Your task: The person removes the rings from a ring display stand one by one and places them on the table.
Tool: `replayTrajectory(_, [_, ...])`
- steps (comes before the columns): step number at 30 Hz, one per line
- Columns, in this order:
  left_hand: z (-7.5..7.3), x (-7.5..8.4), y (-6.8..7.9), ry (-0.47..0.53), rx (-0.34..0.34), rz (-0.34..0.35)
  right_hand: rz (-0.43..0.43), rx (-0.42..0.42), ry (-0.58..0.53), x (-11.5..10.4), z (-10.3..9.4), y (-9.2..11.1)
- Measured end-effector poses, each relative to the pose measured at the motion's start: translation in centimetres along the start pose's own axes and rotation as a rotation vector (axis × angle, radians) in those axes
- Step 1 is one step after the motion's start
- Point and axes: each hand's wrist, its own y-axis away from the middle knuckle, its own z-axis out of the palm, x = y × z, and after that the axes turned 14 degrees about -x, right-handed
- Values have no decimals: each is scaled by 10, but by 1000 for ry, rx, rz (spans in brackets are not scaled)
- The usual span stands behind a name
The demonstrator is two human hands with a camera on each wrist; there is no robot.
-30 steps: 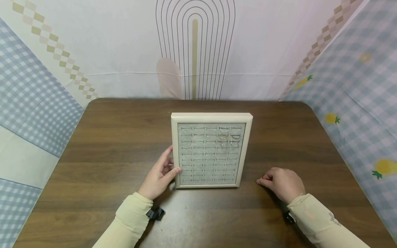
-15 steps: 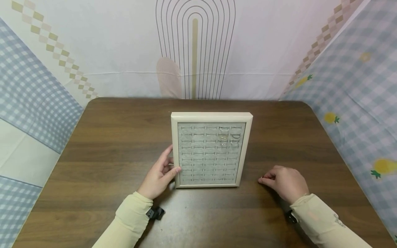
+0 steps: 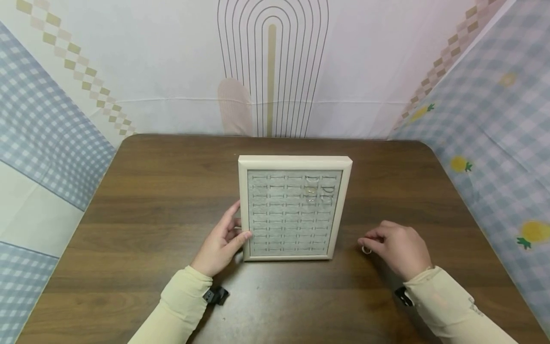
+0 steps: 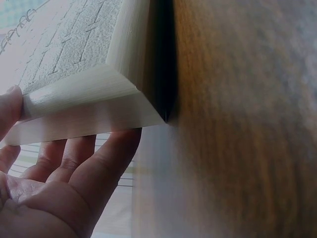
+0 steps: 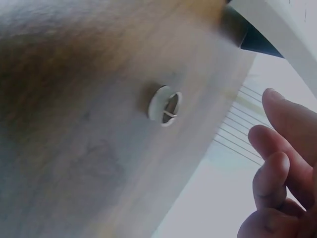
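Behind the frame we see a white cloth [image 3: 180, 57] printed with arches and diamonds, and to its left and right hang blue checked panels [image 3: 498, 119], the right one dotted with yellow pineapples. The brown wood-grained bench [image 3: 163, 191] spreads out under and around the frame. The frame [image 3: 244, 196] itself, cream-rimmed, stands on its lower edge, its grey padded face cut with rows of slits. Pale yellow sleeves [image 3: 178, 303] come in from in front of the frame, one on each side. Our left hand [image 3: 219, 248] is at the frame's left edge, fingers clamped on it, thumb on the front of the rim and the others behind. Our right hand [image 3: 399, 246] is to the right of the frame, well apart from it, its fingers loosely bent, slightly apart and holding nothing. A black device [image 3: 216, 295] sits at our left wrist, in front of the frame's lower left corner. Several slim rings [image 3: 328, 189] sit in slits at the frame's upper right. One loose ring [image 5: 157, 105] stands on edge on the bench, right of the frame, near our right fingertips.
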Motion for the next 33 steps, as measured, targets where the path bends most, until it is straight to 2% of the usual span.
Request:
replayTrajectory(6, [0,0,0,-7,-1,12,-51,76,-6,-5,-2,-3])
replayTrajectory(19, [0,-2,0,-7,2,18,-139,173,-33,-17,-10,-10])
replayTrajectory(33, [0,-2,0,-17,3,10,-183,239,-24,-29,-20,-18])
